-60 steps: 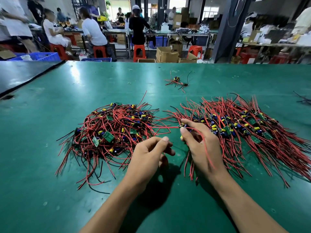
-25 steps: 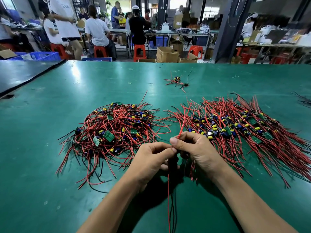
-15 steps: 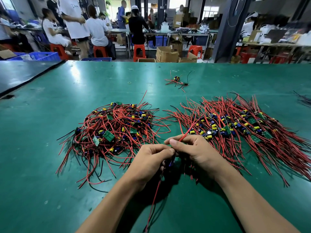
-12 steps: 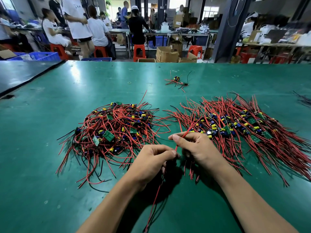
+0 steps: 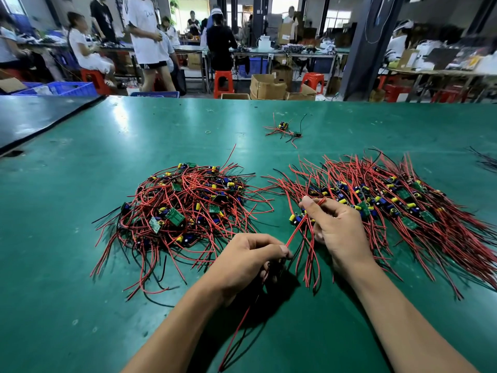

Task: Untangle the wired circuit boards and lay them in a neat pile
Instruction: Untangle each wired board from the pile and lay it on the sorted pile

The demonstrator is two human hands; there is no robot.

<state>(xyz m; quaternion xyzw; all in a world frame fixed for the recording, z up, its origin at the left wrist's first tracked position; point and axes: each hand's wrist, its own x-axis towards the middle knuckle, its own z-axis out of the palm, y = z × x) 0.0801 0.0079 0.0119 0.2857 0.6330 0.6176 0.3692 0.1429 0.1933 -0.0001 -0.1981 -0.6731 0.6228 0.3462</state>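
A tangled heap of wired circuit boards (image 5: 183, 211), red and black wires with small green boards, lies left of centre on the green table (image 5: 80, 305). To the right, a combed-out pile of boards (image 5: 390, 208) has its wires fanned in line. My left hand (image 5: 247, 262) pinches red wires that trail down toward me. My right hand (image 5: 333, 227) grips a wired board (image 5: 295, 219) at the near left edge of the right pile, one red wire stretched between both hands.
A small separate bundle of wired boards (image 5: 283, 130) lies farther back at centre. A few black wires (image 5: 484, 160) sit at the right edge. A dark table (image 5: 32, 117) adjoins at the left. People, red stools and cardboard boxes fill the background.
My right hand has moved away from the left hand, up and right toward the combed pile, carrying the board. The red wire now stretches between the hands.
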